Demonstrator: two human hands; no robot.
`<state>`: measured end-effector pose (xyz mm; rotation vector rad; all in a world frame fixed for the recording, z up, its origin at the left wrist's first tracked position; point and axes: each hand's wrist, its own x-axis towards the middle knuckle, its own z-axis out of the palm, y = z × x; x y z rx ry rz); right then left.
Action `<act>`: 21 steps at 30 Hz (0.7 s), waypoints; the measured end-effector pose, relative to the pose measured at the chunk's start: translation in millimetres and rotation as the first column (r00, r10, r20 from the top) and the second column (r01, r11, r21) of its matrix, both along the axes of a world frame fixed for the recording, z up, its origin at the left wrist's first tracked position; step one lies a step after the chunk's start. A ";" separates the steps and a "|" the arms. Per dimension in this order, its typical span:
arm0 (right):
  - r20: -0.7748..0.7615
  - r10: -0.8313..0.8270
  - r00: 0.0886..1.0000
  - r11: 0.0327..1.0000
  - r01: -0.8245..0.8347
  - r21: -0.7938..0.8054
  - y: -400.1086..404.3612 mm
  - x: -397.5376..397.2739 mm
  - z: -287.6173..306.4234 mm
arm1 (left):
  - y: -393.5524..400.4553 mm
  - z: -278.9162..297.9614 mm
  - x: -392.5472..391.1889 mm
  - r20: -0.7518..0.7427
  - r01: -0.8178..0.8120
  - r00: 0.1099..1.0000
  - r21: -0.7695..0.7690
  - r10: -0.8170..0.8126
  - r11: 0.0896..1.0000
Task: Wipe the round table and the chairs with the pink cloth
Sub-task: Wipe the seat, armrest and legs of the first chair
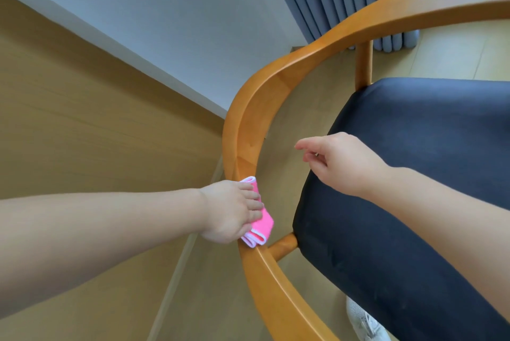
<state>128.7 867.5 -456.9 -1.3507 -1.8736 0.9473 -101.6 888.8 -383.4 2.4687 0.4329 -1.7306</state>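
On the chair's curved rail (242, 125), low on its left bend, your left hand (230, 212) presses the folded pink cloth (260, 226) against the wood, fingers laid over the top and curled round it, so the cloth sits wrapped on the rail just above 1 spindle (283, 248). Your right hand (340, 162) hovers apart from the rail, over the edge of the black seat (414, 175), fingers loosely bent, holding nothing. Judged step: wiping the chair frame, partway along the rail; only 1 chair shows and the round table does not, so overall progress cannot be told. Next move likely calls for sliding the cloth along the curve, either up toward the far bend or down toward the near end, keeping the grip wrapped so both faces of the rail get wiped. Watch the spindle joint: the cloth may bunch or skip there. Seat, uprights and far rail look yet to be covered, though that is a guess.
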 end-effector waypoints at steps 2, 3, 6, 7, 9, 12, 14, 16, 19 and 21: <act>-0.004 -0.009 1.000 1.000 0.009 0.007 1.2 2.5 -0.1 | 3.1 -2.9 4.2 -0.029 0.066 0.998 0.063 -0.064 0.996; -0.008 -0.010 1.000 1.000 0.010 0.009 1.5 3.6 0.1 | 5.3 -4.3 7.0 -0.049 0.105 0.994 0.101 -0.100 0.989; -0.010 -0.006 1.000 1.000 0.006 0.009 2.8 6.5 1.5 | 19.7 -10.1 17.5 -0.127 0.188 0.979 0.228 -0.162 0.955; -0.009 -0.011 1.000 1.000 0.011 0.009 3.1 8.0 1.7 | 27.3 -12.0 22.3 -0.163 0.210 0.972 0.262 -0.171 0.942; -0.005 -0.023 1.000 1.000 0.023 0.013 3.1 12.1 2.0 | 43.9 -16.6 34.7 -0.243 0.275 0.948 0.302 -0.205 0.913; -0.018 -0.038 0.999 0.999 0.038 0.020 -0.8 17.5 4.6 | 72.7 -20.5 53.8 -0.342 0.397 0.897 0.339 -0.281 0.853; -0.025 -0.046 0.999 0.999 0.047 0.022 -1.9 21.1 6.0 | 93.8 -21.5 66.2 -0.345 0.441 0.884 0.392 -0.315 0.807; -0.028 -0.068 0.997 0.998 0.068 0.014 -1.3 26.1 4.5 | 113.7 -22.6 78.7 -0.330 0.472 0.876 0.438 -0.351 0.765; -0.026 -0.106 0.994 0.994 0.105 -0.013 -1.8 35.0 -1.7 | 136.3 -27.6 95.0 -0.309 0.520 0.854 0.501 -0.418 0.692; -0.032 -0.127 0.991 0.992 0.126 -0.023 -3.7 39.6 -5.8 | 146.2 -32.5 102.7 -0.302 0.549 0.834 0.529 -0.461 0.647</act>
